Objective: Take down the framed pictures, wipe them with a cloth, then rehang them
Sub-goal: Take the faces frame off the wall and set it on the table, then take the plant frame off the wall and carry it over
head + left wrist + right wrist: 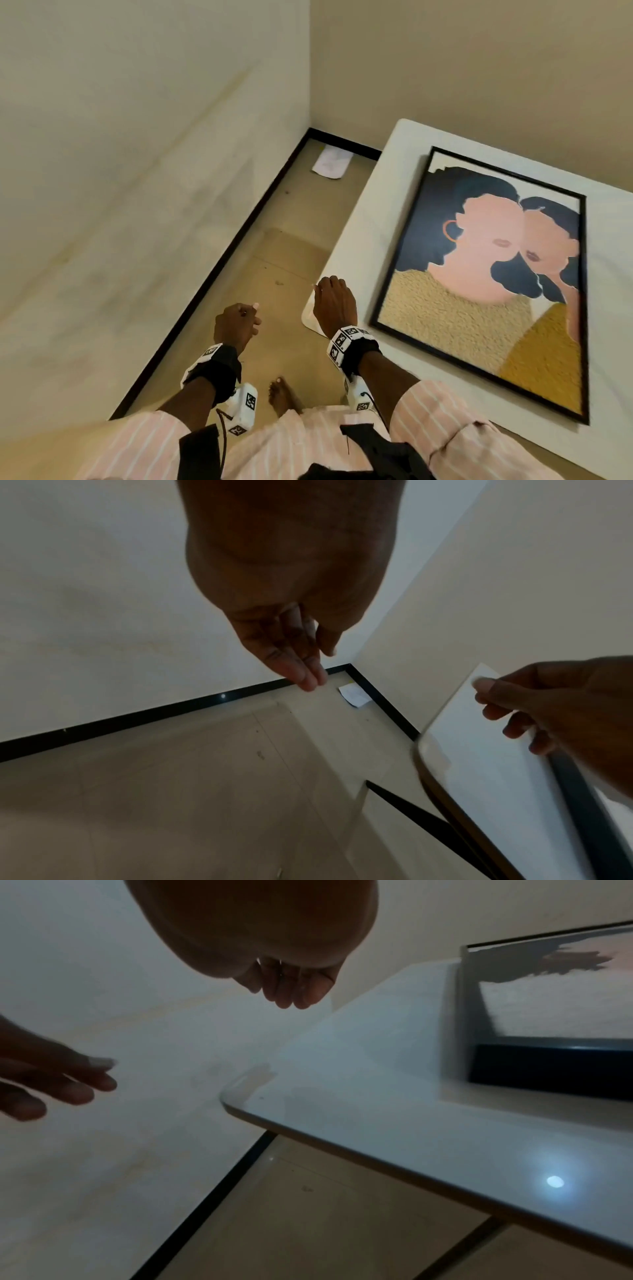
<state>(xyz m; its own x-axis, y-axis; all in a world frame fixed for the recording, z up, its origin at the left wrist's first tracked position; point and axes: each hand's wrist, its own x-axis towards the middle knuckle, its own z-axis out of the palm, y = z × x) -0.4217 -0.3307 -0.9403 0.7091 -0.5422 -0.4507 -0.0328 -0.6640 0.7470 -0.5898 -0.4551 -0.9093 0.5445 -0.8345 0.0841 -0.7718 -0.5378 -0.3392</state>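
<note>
Right hand [334, 305] and left hand [236, 325] both empty w/ fingers loosely curled, near glossy white table [356, 240] corner; black-framed rectangular picture [479, 284], textured two-figure print, lies flat on tabletop.

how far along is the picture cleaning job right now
Done: one framed picture is off the wall and lies flat on the white table. In hand: nothing; the left hand and right hand are both empty, near the table's corner. Left: wiping and rehanging. No cloth shows in any view; a white sheet lies on the floor in the corner.
</note>
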